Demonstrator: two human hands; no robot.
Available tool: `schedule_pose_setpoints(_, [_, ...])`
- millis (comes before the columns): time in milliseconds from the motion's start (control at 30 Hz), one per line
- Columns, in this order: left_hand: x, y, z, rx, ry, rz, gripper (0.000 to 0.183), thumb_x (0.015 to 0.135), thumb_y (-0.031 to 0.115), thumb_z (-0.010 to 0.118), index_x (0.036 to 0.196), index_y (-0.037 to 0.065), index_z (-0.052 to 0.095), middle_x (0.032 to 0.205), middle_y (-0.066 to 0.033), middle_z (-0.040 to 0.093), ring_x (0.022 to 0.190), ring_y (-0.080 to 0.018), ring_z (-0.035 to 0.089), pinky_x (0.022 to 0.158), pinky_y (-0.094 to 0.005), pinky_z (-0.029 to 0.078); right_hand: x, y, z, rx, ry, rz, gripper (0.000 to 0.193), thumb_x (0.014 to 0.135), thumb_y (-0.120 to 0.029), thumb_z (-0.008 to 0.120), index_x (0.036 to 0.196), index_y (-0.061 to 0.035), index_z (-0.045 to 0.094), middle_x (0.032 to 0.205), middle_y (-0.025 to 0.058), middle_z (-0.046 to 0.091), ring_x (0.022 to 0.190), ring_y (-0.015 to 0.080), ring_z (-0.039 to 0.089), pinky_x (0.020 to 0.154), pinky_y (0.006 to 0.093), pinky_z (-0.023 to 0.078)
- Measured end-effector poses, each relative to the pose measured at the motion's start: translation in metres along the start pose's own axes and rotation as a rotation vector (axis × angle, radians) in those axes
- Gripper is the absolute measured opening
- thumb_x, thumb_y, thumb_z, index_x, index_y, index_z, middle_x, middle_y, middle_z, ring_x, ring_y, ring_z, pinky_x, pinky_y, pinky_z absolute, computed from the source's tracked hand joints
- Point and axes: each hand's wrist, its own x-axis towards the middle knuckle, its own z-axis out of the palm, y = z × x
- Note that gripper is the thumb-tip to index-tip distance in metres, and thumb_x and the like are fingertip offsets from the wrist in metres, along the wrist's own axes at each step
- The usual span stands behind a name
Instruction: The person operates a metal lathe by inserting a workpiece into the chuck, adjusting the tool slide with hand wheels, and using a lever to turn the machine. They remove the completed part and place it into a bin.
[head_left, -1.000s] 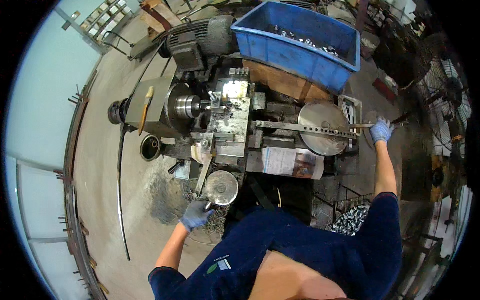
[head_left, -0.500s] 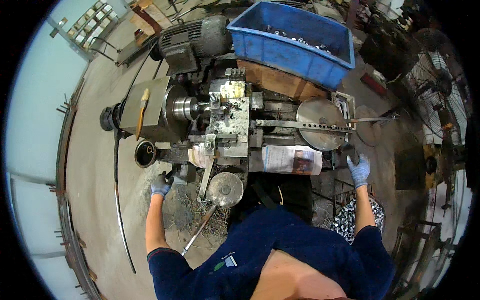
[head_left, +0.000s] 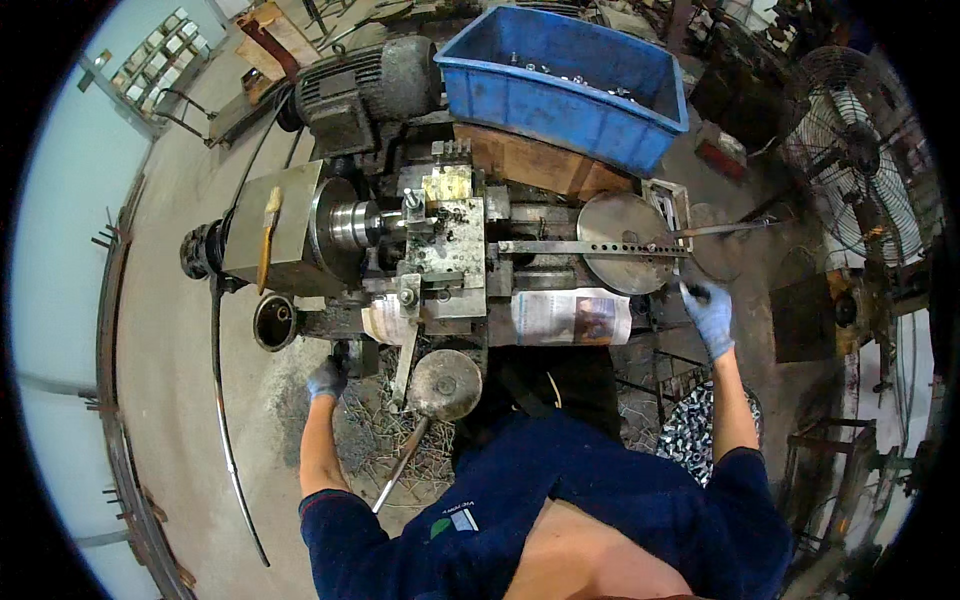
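Note:
My left hand (head_left: 327, 378), in a blue-grey glove with a dark palm, is at the front left of a lathe-like machine, against a dark block (head_left: 358, 355) below its headstock. Its fingers are curled, and whatever they close on is hidden. On the right, my gloved right hand (head_left: 710, 318) is raised just below a round metal plate (head_left: 612, 225) and the end of a perforated metal bar (head_left: 560, 247). Its thumb and fingers are apart, with nothing clearly visible between them. A bright steel chuck (head_left: 352, 224) faces the tool slide (head_left: 445, 245), which carries dark chips.
A blue bin (head_left: 560, 105) with small metal parts stands behind the machine. A basket of metal parts (head_left: 688, 432) is beside my right forearm. A brush (head_left: 268, 240) lies on the headstock. A round-ended lever (head_left: 446, 385) juts toward me. A fan (head_left: 850, 160) stands far right.
My right hand has moved up and slightly left, toward the bar's end. My left hand's fingers have curled in at the dark block. The whole view has shifted a little.

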Motion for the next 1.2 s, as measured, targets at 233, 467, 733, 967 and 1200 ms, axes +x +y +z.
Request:
schedule_pose_setpoints(233, [-0.003,-0.08,0.024,-0.211,-0.075,0.045,0.047,0.084,0.044,0.051,0.112,0.008,0.059,0.104,-0.02,0.062,0.093,-0.0346,0.06,0.081,-0.0439,0.047,0.05,-0.239,0.023,0.091,-0.306,-0.619,0.04,0.073,-0.043,0.07,0.09,-0.0065,0.069,0.094,0.0142,0.066,0.095,0.0287,0.061,0.084,0.038,0.046])
schedule_pose_setpoints(467, [-0.084,-0.129,-0.148,-0.765,0.383,0.258,0.036,0.089,0.026,0.058,0.118,0.005,0.057,0.092,-0.0055,0.062,0.074,-0.0115,0.056,0.062,-0.0258,0.048,0.052,-0.392,0.132,-0.543,-0.406,-1.361,0.049,0.074,-0.054,0.06,0.096,-0.0118,0.069,0.107,0.0095,0.064,0.13,0.0286,0.034,0.11,0.055,0.005])
schedule_pose_setpoints(733, [-0.174,-0.28,-0.125,-0.452,0.579,-0.208,0.042,0.089,0.037,0.054,0.103,-0.001,0.062,0.084,-0.013,0.068,0.075,-0.023,0.063,0.069,-0.0354,0.049,0.07,-0.423,0.149,-0.457,-0.501,-1.061,0.057,0.075,-0.057,0.052,0.101,-0.0081,0.066,0.084,0.0115,0.067,0.096,0.0293,0.06,0.107,0.0574,0.013])
schedule_pose_setpoints(967, [-0.17,-0.183,-0.13,-0.571,0.573,-0.499,0.064,0.087,0.062,0.038,0.078,0.004,0.064,0.064,-0.0143,0.06,0.058,-0.0268,0.057,0.055,-0.0397,0.042,0.074,-0.421,0.143,-0.553,-0.616,-1.073,0.07,0.072,-0.065,0.054,0.106,-0.0046,0.064,0.111,0.014,0.061,0.112,0.031,0.05,0.102,0.0609,0.02])
schedule_pose_setpoints(1200, [-0.195,-0.099,-0.104,-0.386,0.732,-0.553,0.064,0.083,0.063,0.043,0.073,0.003,0.062,0.068,-0.016,0.061,0.067,-0.0331,0.059,0.06,-0.0439,0.041,0.059,-0.438,0.172,-0.666,-0.675,-1.246,0.063,0.072,-0.056,0.06,0.12,-0.0154,0.058,0.109,0.01,0.064,0.106,0.027,0.059,0.104,0.0591,0.019])
